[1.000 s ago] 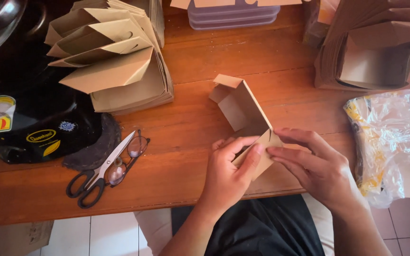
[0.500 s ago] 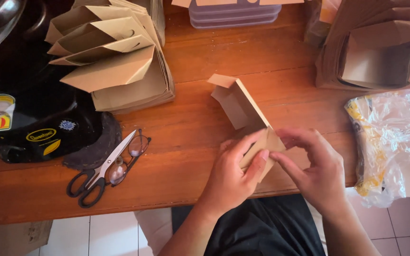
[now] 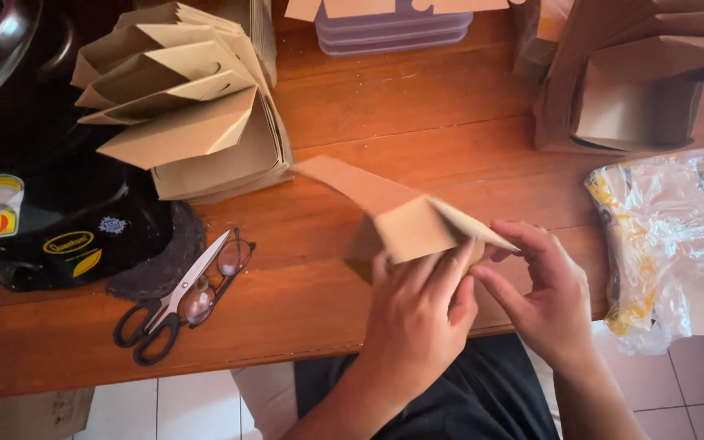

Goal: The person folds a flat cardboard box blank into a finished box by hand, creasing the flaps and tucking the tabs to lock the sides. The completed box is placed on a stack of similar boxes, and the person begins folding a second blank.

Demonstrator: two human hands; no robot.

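1. We look down on a reddish-brown wooden table (image 3: 417, 106), with our two bare hands meeting at its near edge.
2. Our left hand (image 3: 417, 314) is curled around a folded brown cardboard box (image 3: 405, 220), fingers pressed flat against the box's near face and thumb hidden behind it.
3. Our right hand (image 3: 543, 297) is half closed, fingertips pinching the box's pointed right corner, with the index finger stretched toward the left hand.
4. The box is tilted just above the table near its front edge, one long flap reaching up and to the left.
5. Left of the hands lie black-handled scissors (image 3: 169, 305) resting across a pair of round-lens glasses (image 3: 222, 273).
6. Farther left sits a black bag with yellow labels (image 3: 50, 236).
7. Behind the scissors stands a stack of folded brown cardboard boxes (image 3: 181, 106), fanned open.
8. More brown cardboard pieces (image 3: 637, 81) are piled at the far right.
9. A crumpled clear plastic bag with yellow print (image 3: 670, 236) lies at the right edge.
10. A pale lavender plastic container (image 3: 393, 28) sits at the far edge.
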